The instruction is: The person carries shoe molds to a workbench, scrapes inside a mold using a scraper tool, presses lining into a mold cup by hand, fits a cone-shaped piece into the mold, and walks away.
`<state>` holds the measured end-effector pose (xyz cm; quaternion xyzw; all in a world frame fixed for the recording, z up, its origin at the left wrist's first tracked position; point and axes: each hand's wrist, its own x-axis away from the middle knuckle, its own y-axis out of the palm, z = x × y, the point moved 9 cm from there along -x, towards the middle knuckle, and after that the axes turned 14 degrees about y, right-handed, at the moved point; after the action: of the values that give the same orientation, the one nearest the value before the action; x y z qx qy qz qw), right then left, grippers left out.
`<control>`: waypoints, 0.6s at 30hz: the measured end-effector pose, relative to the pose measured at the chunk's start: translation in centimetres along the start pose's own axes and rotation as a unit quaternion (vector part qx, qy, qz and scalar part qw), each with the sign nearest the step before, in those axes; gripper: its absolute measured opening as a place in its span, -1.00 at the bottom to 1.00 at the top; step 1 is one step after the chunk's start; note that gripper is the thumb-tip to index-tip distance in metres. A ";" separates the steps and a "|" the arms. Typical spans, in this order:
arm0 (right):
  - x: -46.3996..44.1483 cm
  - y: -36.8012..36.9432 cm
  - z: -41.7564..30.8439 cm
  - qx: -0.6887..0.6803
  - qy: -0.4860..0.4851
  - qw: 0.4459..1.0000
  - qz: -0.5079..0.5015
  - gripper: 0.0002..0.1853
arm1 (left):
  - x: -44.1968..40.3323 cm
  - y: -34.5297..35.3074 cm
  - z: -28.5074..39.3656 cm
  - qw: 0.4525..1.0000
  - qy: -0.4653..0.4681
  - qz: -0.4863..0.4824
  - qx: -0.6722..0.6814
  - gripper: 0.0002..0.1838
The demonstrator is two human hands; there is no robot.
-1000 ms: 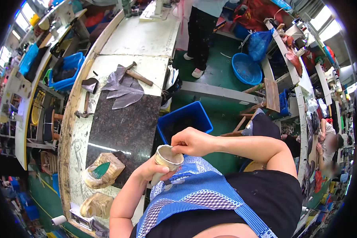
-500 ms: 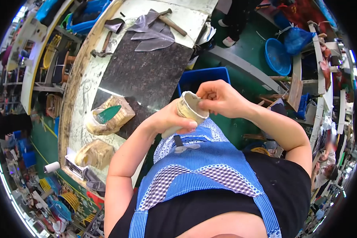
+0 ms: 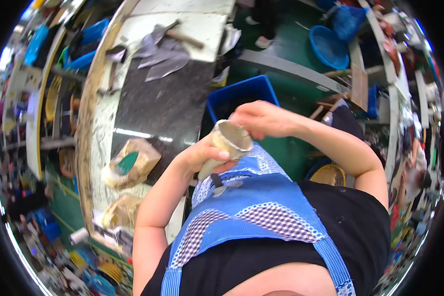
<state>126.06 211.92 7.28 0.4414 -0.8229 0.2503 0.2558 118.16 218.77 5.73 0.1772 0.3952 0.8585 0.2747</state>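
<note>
My left hand [image 3: 203, 154] is wrapped round a cream, hollow, cup-like piece [image 3: 233, 135] with a rough, uneven rim. Its open end faces up and to the right, and a pale, narrower part shows below my fingers. At the far side of the rim is my right hand [image 3: 264, 119], blurred, with its fingers curled down. Whatever those fingers pinch is hidden. Just beyond both hands stands a dark blue bin [image 3: 244, 93]. On the bench to the left lies a pale block [image 3: 145, 153] with a green piece [image 3: 127, 163] in its hollow.
A dark slab [image 3: 167, 98] covers part of the white bench [image 3: 202, 19]. Grey sheet pieces [image 3: 160, 56] and a hammer [image 3: 185, 38] lie at its far end, another hammer [image 3: 112, 79] to the left. A second pale block [image 3: 123, 211] sits nearer. A blue basin [image 3: 329, 47] stands on the green floor.
My right hand has moved from inside the rim to its far side, slightly left. The cream piece stays in my left hand. The view has shifted, so the bench sits lower and further left.
</note>
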 end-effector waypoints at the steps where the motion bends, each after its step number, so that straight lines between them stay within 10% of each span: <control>1: 0.8 -0.1 -1.0 0.011 -0.080 0.997 0.020 -0.71 | -0.5 0.0 0.1 1.000 -0.011 0.006 0.000 -0.24; 14: 6.1 0.3 -2.3 0.215 -0.311 0.909 0.177 -0.65 | -1.8 1.8 -1.8 0.994 -0.047 -0.074 0.064 -0.19; 18: 4.5 -0.1 -1.4 0.218 -0.200 0.948 0.118 -0.56 | -1.7 1.3 -2.8 0.988 -0.084 -0.083 0.098 -0.20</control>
<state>124.31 210.06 11.18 0.4271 -0.8287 0.3587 -0.0478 117.64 215.41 4.83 0.2413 0.4665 0.7720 0.3581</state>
